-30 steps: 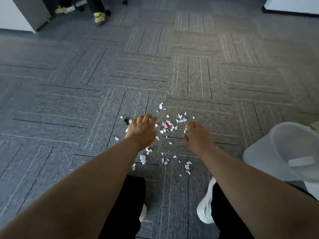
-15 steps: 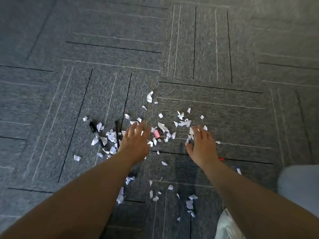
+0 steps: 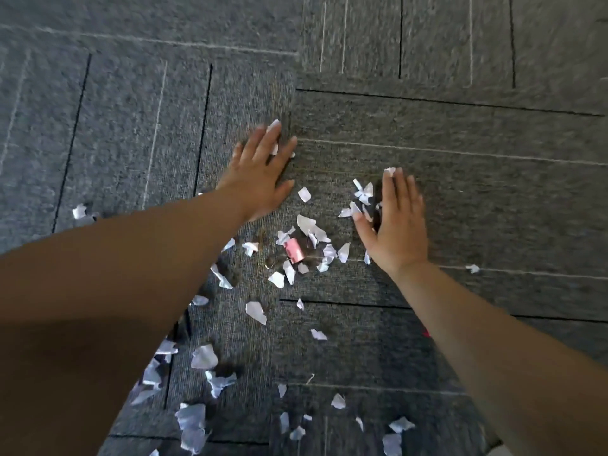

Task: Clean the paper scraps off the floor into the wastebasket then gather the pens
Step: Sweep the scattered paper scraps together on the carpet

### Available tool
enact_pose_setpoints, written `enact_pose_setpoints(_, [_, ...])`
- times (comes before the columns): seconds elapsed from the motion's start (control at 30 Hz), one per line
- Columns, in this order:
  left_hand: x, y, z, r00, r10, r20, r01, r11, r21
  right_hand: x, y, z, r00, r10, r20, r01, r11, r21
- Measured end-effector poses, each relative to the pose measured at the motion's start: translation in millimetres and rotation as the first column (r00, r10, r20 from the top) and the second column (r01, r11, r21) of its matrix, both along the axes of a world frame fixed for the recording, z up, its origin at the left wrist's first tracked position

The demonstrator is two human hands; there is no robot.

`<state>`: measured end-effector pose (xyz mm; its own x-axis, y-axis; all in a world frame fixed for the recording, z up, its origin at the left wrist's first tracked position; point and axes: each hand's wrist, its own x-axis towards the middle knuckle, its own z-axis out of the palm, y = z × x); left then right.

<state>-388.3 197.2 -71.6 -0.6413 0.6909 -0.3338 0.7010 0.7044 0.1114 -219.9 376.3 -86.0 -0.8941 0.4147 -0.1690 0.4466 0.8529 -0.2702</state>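
Left hand point(image 3: 260, 179): we see it palm down on the carpet point(image 3: 477, 199), fingers straight and slightly spread, holding nothing. White bits show at and between the fingertips.
Right hand point(image 3: 396, 225): palm down, fingers straight and close together, holding nothing. One bit lies at the fingertips, and several lie just beside the thumb.
Paper scraps point(image 3: 307, 223): white torn pieces lie loose on the carpet. We find the thickest cluster between the two hands. A second scatter runs toward the lower edge beside the left forearm point(image 3: 131, 274), and single pieces lie well apart at far left and far right.
Pink piece point(image 3: 292, 251): lies in the middle cluster, touching white scraps.
Red object point(image 3: 426, 333): a small tip shows beside the right forearm point(image 3: 493, 340); we cannot tell what it is.
Dark object point(image 3: 184, 324): partly hidden by the left forearm; we cannot tell whether it is a pen.
Pale corner point(image 3: 500, 451): at the lower right edge. We cannot tell whether it is a container, and its inside is out of view.
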Motion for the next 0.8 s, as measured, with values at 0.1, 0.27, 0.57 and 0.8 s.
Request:
enact_pose_setpoints(0.1, [-2.9,10.4,5.5,0.998,-0.033,0.05,0.03,0.998,0.047,-30.9,3.5,6.0,0.99,0.138,0.002,-0.138,0.987,-0.08])
enact_pose_setpoints(0.27, [16.2,-8.2,20.8,0.999,-0.036,0.038,0.032,0.995,0.098,-34.6,-14.4,10.4,0.858,0.512,-0.038,-0.513,0.85,-0.123])
enact_pose_setpoints(0.57, [99.7,-97.8,20.4,0.982,-0.144,0.118,0.137,0.989,0.061,44.5,-56.0,7.8,0.772,0.573,-0.275,-0.625,0.763,-0.165])
enact_pose_setpoints(0.8, [121.5,-98.9,16.1,0.996,0.044,0.08,-0.041,0.998,-0.047,70.1,-49.8,14.4,0.937,0.35,-0.023,-0.35,0.937,-0.007])
